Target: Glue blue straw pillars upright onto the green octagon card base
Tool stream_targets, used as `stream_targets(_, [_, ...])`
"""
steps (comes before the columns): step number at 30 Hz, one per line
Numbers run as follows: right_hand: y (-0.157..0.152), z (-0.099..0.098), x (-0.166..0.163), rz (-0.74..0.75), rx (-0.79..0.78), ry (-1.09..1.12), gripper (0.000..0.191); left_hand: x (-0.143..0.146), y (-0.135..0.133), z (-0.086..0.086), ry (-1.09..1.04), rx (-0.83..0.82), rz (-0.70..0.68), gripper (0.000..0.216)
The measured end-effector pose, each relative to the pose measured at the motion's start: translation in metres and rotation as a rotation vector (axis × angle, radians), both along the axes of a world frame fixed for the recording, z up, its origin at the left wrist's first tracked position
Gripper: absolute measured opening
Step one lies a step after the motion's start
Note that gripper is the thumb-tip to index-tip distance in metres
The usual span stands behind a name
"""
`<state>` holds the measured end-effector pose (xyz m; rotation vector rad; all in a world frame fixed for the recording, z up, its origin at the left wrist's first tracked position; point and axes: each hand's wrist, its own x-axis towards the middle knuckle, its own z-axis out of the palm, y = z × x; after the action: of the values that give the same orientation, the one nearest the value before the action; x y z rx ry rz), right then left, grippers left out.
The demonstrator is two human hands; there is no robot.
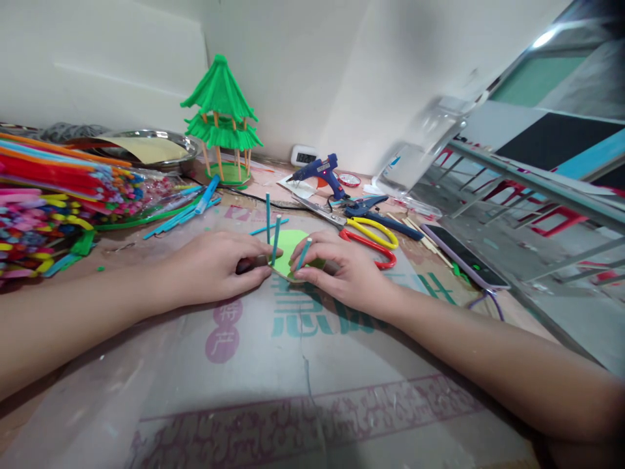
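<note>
A glue gun and scissors suggest a craft workshop.

left hand: bare | right hand: bare | left forearm: bare, tapering wristward | right forearm: bare, likewise | fingers: slim

A hand could slide in low over the near stretch of the printed, plastic-covered cardboard sheet, between the forearms. At the flat light-green disc, the left hand and right hand close both sides, with thin blue sticks rising between (one leaning). Beyond the right hand, metal scissors with red and yellow handles obstruct; behind left, the green-roofed pagoda model.
</note>
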<state>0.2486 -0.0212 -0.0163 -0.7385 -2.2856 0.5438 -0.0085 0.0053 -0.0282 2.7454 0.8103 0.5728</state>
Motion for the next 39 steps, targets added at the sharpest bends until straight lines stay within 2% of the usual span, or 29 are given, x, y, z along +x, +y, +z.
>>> stream_targets(11, [-0.0001,0.0012,0.0005,-0.009,0.028,-0.042,0.014,0.0002,-0.0005,0.0011,0.001,0.006,-0.003,0.027])
stream_targets(14, [-0.0025,0.0008,0.0012,-0.043,0.031,-0.037,0.009,0.0004,-0.0001,-0.0004,0.005,0.003,0.004,0.027])
stream_targets(17, [-0.0061,0.0016,0.0019,-0.08,0.04,-0.007,0.041,0.0,-0.0007,-0.0022,-0.007,-0.016,0.045,0.028])
stream_targets(19, [-0.0078,0.0025,0.0025,-0.073,0.026,-0.005,0.052,-0.0004,-0.0017,-0.0021,-0.044,-0.033,0.06,0.029])
stream_targets(23, [-0.0071,0.003,0.0037,-0.095,-0.065,0.037,0.044,0.0007,-0.0031,0.0006,-0.169,-0.125,0.09,0.029])
stream_targets(28, [-0.0027,0.0002,0.0042,-0.091,-0.127,0.078,0.045,0.0048,-0.0039,0.0019,-0.222,-0.248,0.121,0.029])
stream_targets(39, [-0.0033,0.0005,0.004,-0.093,-0.123,0.053,0.045,0.0058,-0.006,0.0013,-0.2,-0.227,0.116,0.03])
